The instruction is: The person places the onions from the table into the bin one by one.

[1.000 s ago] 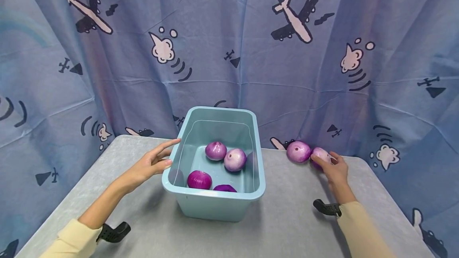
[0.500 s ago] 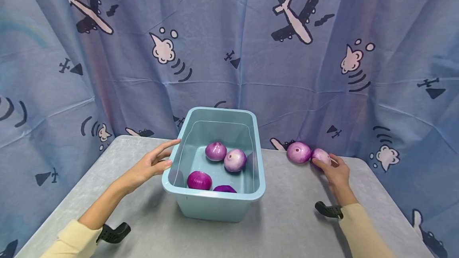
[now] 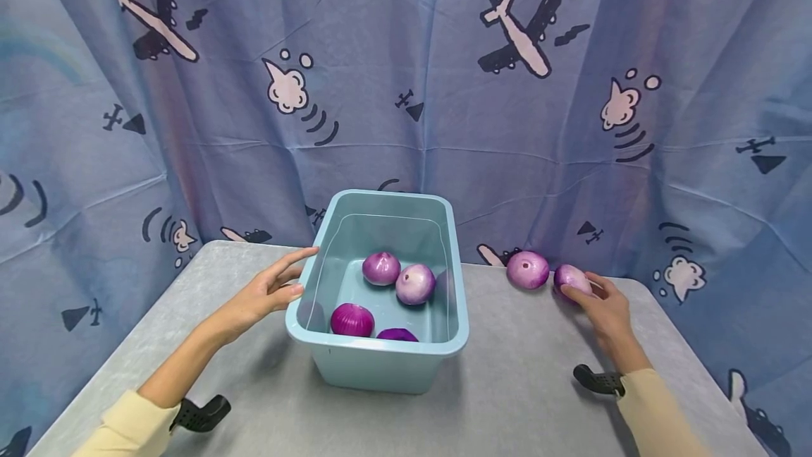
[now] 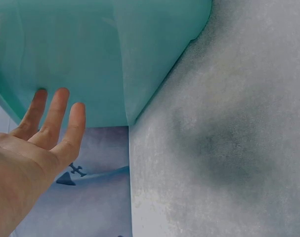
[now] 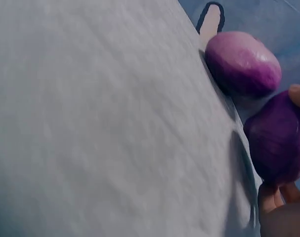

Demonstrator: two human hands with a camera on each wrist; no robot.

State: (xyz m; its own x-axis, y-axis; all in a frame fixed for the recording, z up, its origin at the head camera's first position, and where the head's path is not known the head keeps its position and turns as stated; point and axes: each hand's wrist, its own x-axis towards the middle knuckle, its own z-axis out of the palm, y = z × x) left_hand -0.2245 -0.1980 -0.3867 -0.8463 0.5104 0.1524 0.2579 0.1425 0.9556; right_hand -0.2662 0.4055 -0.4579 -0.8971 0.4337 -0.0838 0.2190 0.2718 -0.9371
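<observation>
Our right hand (image 3: 605, 307) is curling thumb and fingers round an onion (image 3: 571, 278) at the worktop's (image 3: 507, 386) far right edge, just beside a second onion (image 3: 528, 269). Our left hand (image 3: 266, 291) is lying released, fingers straight against the bin (image 3: 380, 365), which is holding four more onions.

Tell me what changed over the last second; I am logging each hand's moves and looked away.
The right hand drew slightly right and toward the person, bringing the onion in its grip away from the second onion, which it had touched; a small gap now shows. The left hand stayed open against the blue bin, and the four onions inside kept their places.
</observation>
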